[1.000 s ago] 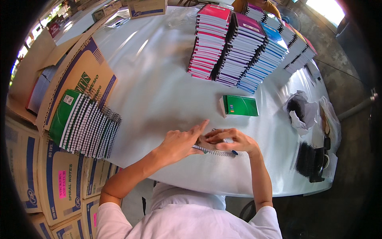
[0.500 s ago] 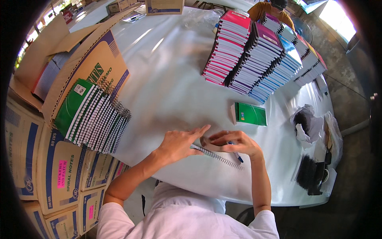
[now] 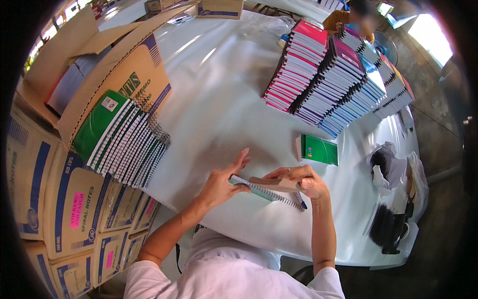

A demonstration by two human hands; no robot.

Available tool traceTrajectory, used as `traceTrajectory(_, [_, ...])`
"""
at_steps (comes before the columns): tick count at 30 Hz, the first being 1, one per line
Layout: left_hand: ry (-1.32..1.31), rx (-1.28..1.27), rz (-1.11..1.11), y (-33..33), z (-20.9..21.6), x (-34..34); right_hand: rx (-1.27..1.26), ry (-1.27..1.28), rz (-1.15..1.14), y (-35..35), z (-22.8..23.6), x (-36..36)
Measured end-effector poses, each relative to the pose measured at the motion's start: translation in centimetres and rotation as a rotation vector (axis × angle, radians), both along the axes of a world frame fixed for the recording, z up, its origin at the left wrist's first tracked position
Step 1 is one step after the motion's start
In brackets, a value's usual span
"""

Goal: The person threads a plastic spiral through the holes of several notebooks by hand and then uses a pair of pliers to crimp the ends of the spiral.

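A spiral notebook with a green cover and a metal coil lies near the table's front edge. My left hand grips its left end with the thumb, the other fingers stretched upward. My right hand is closed on a raised brown cardboard sheet beside the coil, seemingly the notebook's back cover. A dark blue pen sticks out under the right hand, and its upper part is hidden there. Just beyond that hand lies a small green notepad.
Tall notebook stacks in pink, purple and blue stand at the far right. Left are a green notebook stack, an open carton and piled boxes. Crumpled paper and black coils lie right. A person is behind the stacks.
Both hands have drawn apart slightly, the left moving left. The brown sheet now stands raised and more of the green notebook shows. The view has shifted a little.
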State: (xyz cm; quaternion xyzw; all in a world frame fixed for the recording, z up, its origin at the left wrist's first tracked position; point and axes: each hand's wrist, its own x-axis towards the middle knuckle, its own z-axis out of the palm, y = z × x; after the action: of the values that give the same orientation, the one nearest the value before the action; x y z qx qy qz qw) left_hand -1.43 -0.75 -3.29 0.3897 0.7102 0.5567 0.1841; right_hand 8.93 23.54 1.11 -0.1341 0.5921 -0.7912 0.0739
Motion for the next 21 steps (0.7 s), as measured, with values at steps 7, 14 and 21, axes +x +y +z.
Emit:
traceTrajectory(7, [-0.106, 0.04, 0.048, -0.1, -0.2, 0.2, 0.463, -0.127, -0.032, -0.2, 1.7, -0.5])
traceTrajectory(14, [-0.182, 0.057, 0.066, 0.1, -0.6, 0.3, 0.377, -0.054, -0.016, 0.1, 0.1, -0.9])
traceTrajectory(21, [-0.246, 0.088, 0.096, -0.2, -0.5, 0.5, 0.511, -0.071, -0.039, -1.8, 1.7, -1.6])
